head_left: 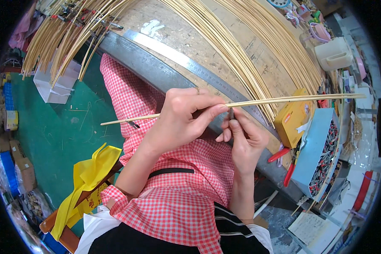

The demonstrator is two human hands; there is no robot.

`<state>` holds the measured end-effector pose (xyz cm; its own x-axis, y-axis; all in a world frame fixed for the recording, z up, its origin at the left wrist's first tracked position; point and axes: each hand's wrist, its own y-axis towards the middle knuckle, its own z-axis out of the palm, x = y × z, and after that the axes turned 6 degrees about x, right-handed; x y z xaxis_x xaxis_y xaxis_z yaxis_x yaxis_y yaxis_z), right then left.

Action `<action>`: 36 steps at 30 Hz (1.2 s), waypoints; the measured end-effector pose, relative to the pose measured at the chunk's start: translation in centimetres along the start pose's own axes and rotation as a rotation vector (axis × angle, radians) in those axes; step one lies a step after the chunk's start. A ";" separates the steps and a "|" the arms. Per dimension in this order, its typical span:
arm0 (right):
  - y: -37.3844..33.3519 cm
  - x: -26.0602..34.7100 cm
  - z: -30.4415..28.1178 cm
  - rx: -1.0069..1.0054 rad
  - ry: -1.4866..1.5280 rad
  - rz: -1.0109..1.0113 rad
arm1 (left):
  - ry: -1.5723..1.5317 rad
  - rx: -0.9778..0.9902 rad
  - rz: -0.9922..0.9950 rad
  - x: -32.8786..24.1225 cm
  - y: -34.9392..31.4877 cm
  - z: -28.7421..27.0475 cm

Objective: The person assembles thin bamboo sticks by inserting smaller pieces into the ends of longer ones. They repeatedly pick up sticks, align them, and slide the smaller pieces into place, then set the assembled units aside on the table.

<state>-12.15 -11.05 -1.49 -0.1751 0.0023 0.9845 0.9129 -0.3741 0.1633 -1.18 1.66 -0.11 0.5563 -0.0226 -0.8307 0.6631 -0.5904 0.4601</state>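
A thin bundle of pale bamboo strips [292, 99] lies across in front of me, slanting slightly up to the right. My left hand [184, 114] is closed around it, thumb and index finger pinching it near the middle. A small dark clip [133, 124] sits near the bundle's left end. Just below the strips, my right hand [246, 137] pinches a small dark metal piece [231, 113] between thumb and fingers. That piece looks like another clip and is close to the strips; whether it touches them is hard to tell. Fingers partly cover both grips.
Long bamboo strips [224, 46] and a steel ruler [190, 63] lie on the wooden bench. A yellow box [294, 120], red-handled pliers [288, 173] and a blue box [311, 148] of metal clips stand at right. Clipped strips [67, 42] overhang the bench at far left.
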 end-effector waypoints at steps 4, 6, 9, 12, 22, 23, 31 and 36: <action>-0.2 -0.1 -0.1 -0.027 -0.004 -0.001 | -0.020 0.012 0.003 0.0 0.0 0.1; -0.3 0.0 -0.1 -0.028 0.017 0.006 | -0.040 0.009 0.000 0.1 0.0 0.2; -0.3 0.1 -0.1 -0.015 0.021 0.002 | -0.045 0.012 -0.006 0.2 -0.1 0.3; -0.4 -0.1 -0.1 -0.016 -0.001 -0.005 | -0.039 0.023 0.002 0.3 -0.1 0.3; -0.9 0.3 -0.4 -0.032 -0.007 0.047 | -0.120 0.093 0.024 0.6 0.0 0.4; -1.0 0.4 -0.5 -0.031 -0.020 0.053 | -0.111 0.103 0.018 0.6 0.0 0.3; -0.8 1.2 -1.9 0.014 -0.195 -0.029 | -0.168 0.226 -0.023 0.4 0.1 0.0; 0.0 2.0 -3.5 -0.173 0.057 -0.135 | -0.273 0.358 -0.091 0.6 -0.1 -0.1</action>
<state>-13.77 -14.34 0.22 -0.3167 0.0122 0.9484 0.8036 -0.5277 0.2752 -0.84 1.80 -0.58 0.3199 -0.1407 -0.9370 0.4613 -0.8406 0.2837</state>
